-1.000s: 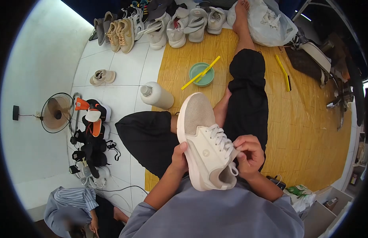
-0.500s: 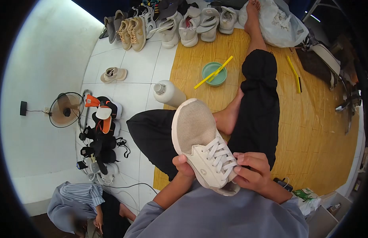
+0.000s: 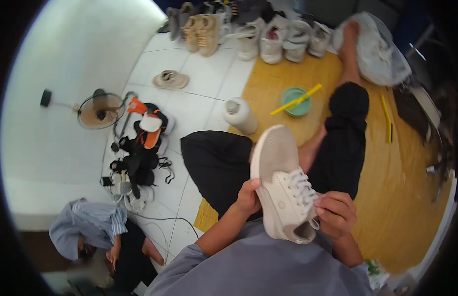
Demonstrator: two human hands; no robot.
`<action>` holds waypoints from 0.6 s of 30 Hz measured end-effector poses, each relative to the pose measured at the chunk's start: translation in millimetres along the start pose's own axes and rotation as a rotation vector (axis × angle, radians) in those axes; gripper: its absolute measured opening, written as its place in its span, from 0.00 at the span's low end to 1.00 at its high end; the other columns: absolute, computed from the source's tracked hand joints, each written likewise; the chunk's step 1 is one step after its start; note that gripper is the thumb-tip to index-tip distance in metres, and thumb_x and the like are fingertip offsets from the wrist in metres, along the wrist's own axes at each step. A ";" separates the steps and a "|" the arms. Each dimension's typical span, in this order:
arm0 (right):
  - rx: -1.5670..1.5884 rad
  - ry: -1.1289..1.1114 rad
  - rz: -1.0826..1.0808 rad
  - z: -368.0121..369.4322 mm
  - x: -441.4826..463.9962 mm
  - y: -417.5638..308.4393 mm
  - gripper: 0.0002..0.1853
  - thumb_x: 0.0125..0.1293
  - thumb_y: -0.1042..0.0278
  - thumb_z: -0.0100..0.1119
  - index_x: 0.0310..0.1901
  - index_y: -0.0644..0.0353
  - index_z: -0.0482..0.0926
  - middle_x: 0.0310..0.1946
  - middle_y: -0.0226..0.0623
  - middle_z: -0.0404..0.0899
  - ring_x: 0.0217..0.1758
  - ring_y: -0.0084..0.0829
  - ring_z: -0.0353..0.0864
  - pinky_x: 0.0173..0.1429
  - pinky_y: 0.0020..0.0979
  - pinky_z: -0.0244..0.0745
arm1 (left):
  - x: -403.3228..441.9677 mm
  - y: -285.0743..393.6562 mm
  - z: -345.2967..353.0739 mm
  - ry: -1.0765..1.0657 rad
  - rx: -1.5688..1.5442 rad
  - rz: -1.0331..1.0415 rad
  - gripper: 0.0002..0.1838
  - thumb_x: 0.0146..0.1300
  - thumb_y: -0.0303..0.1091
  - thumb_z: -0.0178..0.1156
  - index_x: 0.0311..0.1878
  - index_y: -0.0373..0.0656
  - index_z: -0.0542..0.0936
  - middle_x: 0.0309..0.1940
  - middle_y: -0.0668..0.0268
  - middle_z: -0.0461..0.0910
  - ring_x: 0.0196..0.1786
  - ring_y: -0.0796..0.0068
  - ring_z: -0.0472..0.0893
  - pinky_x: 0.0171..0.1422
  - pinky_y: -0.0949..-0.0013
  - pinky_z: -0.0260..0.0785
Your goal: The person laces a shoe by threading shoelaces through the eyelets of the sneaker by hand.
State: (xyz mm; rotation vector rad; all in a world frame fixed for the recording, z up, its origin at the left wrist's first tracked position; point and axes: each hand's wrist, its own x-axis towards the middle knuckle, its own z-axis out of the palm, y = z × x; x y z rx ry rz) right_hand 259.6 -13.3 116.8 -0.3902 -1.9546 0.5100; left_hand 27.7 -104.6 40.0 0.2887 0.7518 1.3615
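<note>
A cream sneaker with a mesh toe is held tilted over my lap, toe pointing away from me. My left hand grips its side near the sole, thumb on the edge. White shoelaces cross the tongue. At the upper eyelets beside the ankle opening, my right hand has its fingertips pinched on the lace. Beyond the sneaker stand a white bottle and a green bowl, with a yellow brush lying across the bowl.
Several shoes line the back, near a plastic bag. Another yellow brush lies on the wood-pattern mat at right. More shoes and a fan are on the left. Another person sits at lower left.
The view has swung, so the surroundings appear shifted right. My right hand's fingers have drawn together at the lace, and the sneaker is turned slightly more upright. My left hand keeps its grip.
</note>
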 end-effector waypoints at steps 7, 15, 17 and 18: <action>0.202 -0.133 0.035 11.7 -3.5 -5.9 0.12 0.57 0.83 0.74 0.41 0.62 0.82 0.42 0.39 0.92 0.43 0.41 0.89 0.45 0.34 0.91 | 0.8 52.7 -0.4 -0.195 -0.059 0.159 0.47 0.64 0.40 0.70 0.83 0.49 0.57 0.74 0.46 0.69 0.76 0.47 0.72 0.79 0.43 0.70; 0.299 -0.095 0.041 35.3 8.1 -8.9 0.12 0.60 0.83 0.73 0.44 0.59 0.83 0.43 0.40 0.92 0.45 0.43 0.90 0.48 0.36 0.90 | -5.2 49.7 -16.8 -0.205 -0.232 0.295 0.43 0.69 0.50 0.66 0.82 0.50 0.59 0.73 0.46 0.68 0.78 0.44 0.69 0.81 0.32 0.64; 0.302 -0.046 0.052 44.2 16.1 -4.9 0.13 0.62 0.82 0.72 0.45 0.58 0.82 0.43 0.39 0.92 0.45 0.44 0.90 0.50 0.38 0.90 | -12.8 64.6 -9.1 -0.144 -0.255 0.310 0.47 0.70 0.53 0.67 0.85 0.52 0.55 0.80 0.47 0.64 0.82 0.43 0.66 0.82 0.31 0.62; 0.293 -0.002 0.062 48.9 21.0 -3.9 0.13 0.62 0.82 0.73 0.46 0.57 0.82 0.44 0.38 0.92 0.45 0.45 0.90 0.51 0.39 0.90 | -12.8 67.8 -10.0 -0.145 -0.255 0.332 0.47 0.70 0.53 0.67 0.85 0.52 0.55 0.80 0.47 0.64 0.82 0.43 0.66 0.82 0.31 0.62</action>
